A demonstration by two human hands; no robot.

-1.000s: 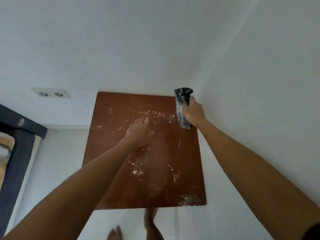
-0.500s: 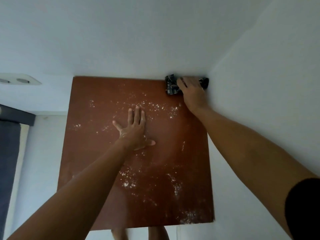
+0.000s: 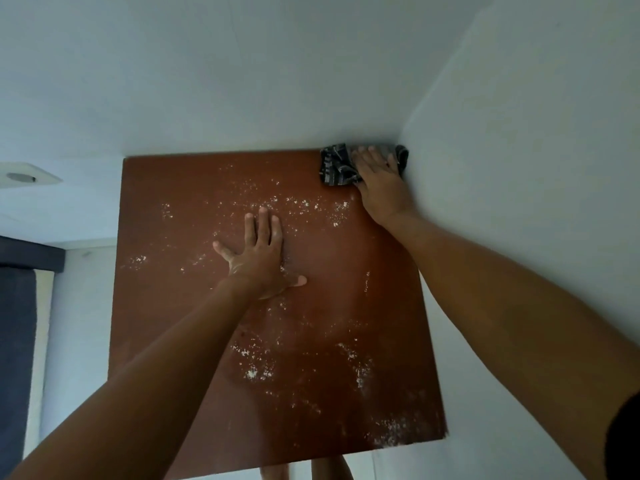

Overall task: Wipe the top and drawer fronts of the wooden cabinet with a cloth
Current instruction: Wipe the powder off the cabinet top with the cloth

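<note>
Two bare hands work on the flat top of a reddish-brown wooden cabinet (image 3: 194, 341), seen from above and tucked into a corner of white walls. At far left, a wall socket (image 3: 24, 176) and a dark bed edge (image 3: 17, 306) sit well apart from the cabinet. The left hand (image 3: 259, 261) lies near the middle of the top, palm down, fingers (image 3: 265, 225) spread flat and holding nothing, apparently bracing. White dust specks (image 3: 252, 372) are scattered across most of the surface. At the far right corner, the right hand (image 3: 381, 183) presses a dark striped cloth (image 3: 336, 166) flat against the wood, fingers extended over it rather than gripping. To wipe well, it would seem best to draw the cloth from this corner in overlapping strokes toward the near edge, gathering the dust instead of scattering it.
</note>
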